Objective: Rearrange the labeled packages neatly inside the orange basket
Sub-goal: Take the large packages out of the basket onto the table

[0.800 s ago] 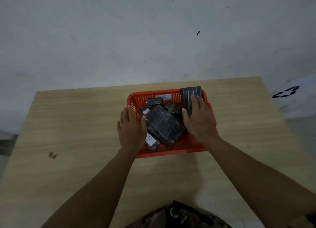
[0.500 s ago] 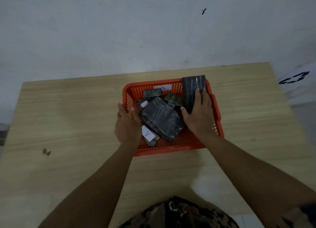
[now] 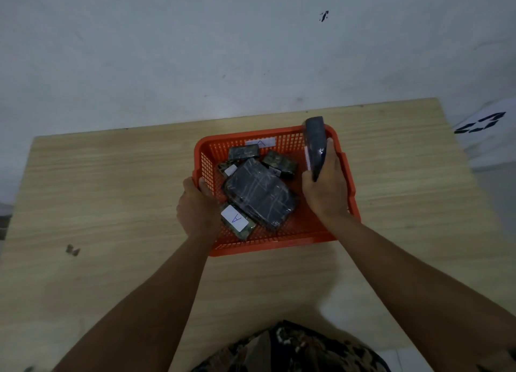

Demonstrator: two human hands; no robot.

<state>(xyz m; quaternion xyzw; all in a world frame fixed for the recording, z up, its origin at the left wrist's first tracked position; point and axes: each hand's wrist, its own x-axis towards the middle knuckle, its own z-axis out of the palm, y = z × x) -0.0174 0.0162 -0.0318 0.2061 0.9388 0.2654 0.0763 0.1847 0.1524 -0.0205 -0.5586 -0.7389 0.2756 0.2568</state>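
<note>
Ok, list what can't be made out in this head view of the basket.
- Face of the dark package gripped by the right hand: turned edge-on, label unreadable.
- Packages under the large wrapped package: mostly covered, count unclear.
- Small label on the rear camouflage package: too small to read.
- Left hand fingertips: hidden behind the orange basket wall.

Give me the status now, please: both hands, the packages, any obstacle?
Left hand grips the orange basket by its left rim. Right hand holds a dark package upright by the right wall. Other packages lie jumbled. No obstacle.
</note>
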